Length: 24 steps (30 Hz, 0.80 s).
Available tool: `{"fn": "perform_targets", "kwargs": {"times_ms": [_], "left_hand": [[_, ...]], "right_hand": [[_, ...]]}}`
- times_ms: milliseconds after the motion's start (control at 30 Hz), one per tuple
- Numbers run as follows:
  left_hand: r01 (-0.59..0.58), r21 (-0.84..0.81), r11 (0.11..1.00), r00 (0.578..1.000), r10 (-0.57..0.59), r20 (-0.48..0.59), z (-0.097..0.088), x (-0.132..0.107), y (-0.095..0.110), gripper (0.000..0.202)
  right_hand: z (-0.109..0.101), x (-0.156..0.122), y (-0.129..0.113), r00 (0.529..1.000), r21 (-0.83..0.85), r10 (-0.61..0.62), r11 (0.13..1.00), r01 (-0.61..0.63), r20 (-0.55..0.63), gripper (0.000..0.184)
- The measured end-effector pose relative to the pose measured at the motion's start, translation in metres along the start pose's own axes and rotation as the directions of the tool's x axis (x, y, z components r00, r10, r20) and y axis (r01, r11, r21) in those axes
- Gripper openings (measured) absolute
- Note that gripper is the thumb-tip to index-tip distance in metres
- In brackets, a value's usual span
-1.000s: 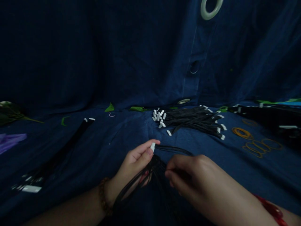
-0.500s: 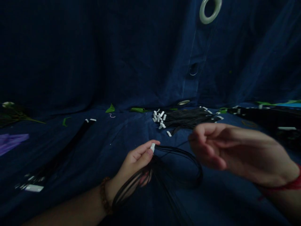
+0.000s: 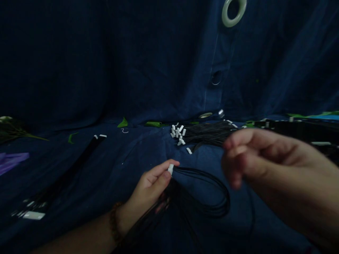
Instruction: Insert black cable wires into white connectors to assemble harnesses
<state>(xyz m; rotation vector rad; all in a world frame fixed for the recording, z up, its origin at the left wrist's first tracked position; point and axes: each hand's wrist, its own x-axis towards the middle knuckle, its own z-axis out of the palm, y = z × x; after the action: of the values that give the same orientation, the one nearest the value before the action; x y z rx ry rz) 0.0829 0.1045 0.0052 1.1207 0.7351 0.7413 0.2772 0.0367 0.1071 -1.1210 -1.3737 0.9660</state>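
Observation:
My left hand [image 3: 155, 185] is closed, thumb and fingers pinching the white plastic end pieces [image 3: 171, 170] of a bunch of thin black cords [image 3: 218, 183]. These cords loop out to the right, and others hang below the palm. To the right and higher, my right hand [image 3: 246, 158] is closed in a pinch and slightly blurred. A single black cord [image 3: 253, 208] trails below it, seemingly from its fingers. A blurred white end piece [image 3: 221, 113] shows in the air above that hand; its link to the cord cannot be made out.
A pile of black cords with white ends [image 3: 206, 133] lies behind my hands. Another bundle [image 3: 71, 165] lies at left, near purple material [image 3: 12, 162] and a green stem [image 3: 23, 133]. More dark cords [image 3: 299, 132] lie at right. Dark blue cloth [image 3: 148, 70] hangs behind.
My right hand has turned over and its fingers have drawn together. A blurred white end piece now shows above it. My left hand keeps its hold on the cord ends.

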Motion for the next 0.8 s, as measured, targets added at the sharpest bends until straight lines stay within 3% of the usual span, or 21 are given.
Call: {"fn": "perform_targets", "kwargs": {"times_ms": [100,167,267,467,800], "left_hand": [[0.011,-0.029,1.000,0.999,-0.010,0.030,0.000,-0.002,0.001,0.055],[-0.002,-0.036,0.999,0.999,0.004,0.038,0.001,-0.003,0.002,0.053],[-0.010,-0.005,1.000,0.999,0.010,0.042,0.000,-0.005,0.002,0.052],[-0.024,0.120,0.992,0.999,0.019,0.041,-0.004,-0.007,-0.001,0.053],[-0.039,0.090,0.995,0.998,0.035,0.047,-0.003,-0.007,-0.002,0.055]], "right_hand": [[0.018,-0.007,0.009,0.982,-0.328,0.079,0.945,-0.019,0.172,0.015],[0.025,-0.011,0.015,0.980,-0.534,0.045,0.843,0.066,0.193,0.020],[0.029,-0.014,0.021,0.979,-0.680,-0.001,0.719,0.143,0.205,0.020],[0.030,-0.013,0.025,0.976,-0.723,-0.019,0.669,0.174,0.217,0.022],[0.028,-0.012,0.027,0.975,-0.726,-0.077,0.656,0.207,0.209,0.021]]}}
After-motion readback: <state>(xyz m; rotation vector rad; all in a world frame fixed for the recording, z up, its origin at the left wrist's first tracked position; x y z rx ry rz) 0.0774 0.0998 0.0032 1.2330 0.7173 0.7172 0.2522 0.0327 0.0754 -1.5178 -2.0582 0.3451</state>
